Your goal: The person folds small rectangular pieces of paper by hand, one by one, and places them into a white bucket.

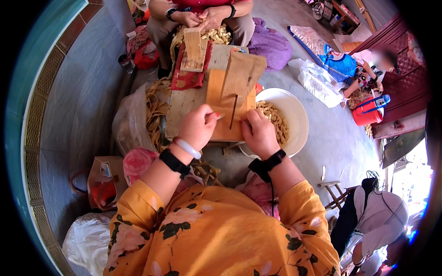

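Note:
My left hand (198, 126) is closed in a pinch, with a small pale tip showing at its fingertips; the rest is hidden. My right hand (260, 133) is closed as well, its thumb and fingers pressed together at the board's right edge, and whatever they hold is hidden. Between my hands stands an orange-brown wooden board (223, 133) with a thick upright wooden block (241, 76) fixed on it. A thin dark slot or rod (234, 112) runs down the block's front. Just right of my right hand, a white tub (298, 122) holds many short pale-yellow pieces (276, 119).
A clear plastic bag (129, 119) with long yellowish strips (156, 101) stands left of the worn bench (184, 110). Across it, another person's hands (202, 18) work above similar pieces. A purple cloth (271, 46), a red cooler (368, 112) and a stool (336, 195) lie further out.

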Motion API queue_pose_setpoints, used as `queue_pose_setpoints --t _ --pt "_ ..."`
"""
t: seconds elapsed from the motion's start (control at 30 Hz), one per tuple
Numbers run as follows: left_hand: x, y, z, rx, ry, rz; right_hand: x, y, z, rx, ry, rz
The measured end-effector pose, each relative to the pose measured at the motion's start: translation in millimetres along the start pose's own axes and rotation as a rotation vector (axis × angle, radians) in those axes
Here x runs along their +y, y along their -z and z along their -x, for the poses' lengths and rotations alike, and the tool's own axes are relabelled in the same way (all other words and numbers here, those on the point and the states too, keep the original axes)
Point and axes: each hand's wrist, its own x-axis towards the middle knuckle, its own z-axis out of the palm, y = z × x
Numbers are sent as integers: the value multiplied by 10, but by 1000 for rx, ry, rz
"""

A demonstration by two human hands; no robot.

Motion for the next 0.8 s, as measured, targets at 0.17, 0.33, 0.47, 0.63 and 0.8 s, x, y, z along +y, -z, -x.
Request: queue_pose_setpoints --t 0.17,0.33,0.47,0.63,0.8 --pt "119 262 344 -209 79 324 323 298 226 183 -43 391" --pt "335 259 672 -698 326 834 -438 360 682 -144 401 -143" --pt "276 297 793 -721 247 701 -391 298 846 1 397 -26" --pt "187 376 789 -777 330 1766 -339 291 837 172 426 25" --pt "618 364 864 -370 -183 397 -601 233 1027 -181 355 -474"
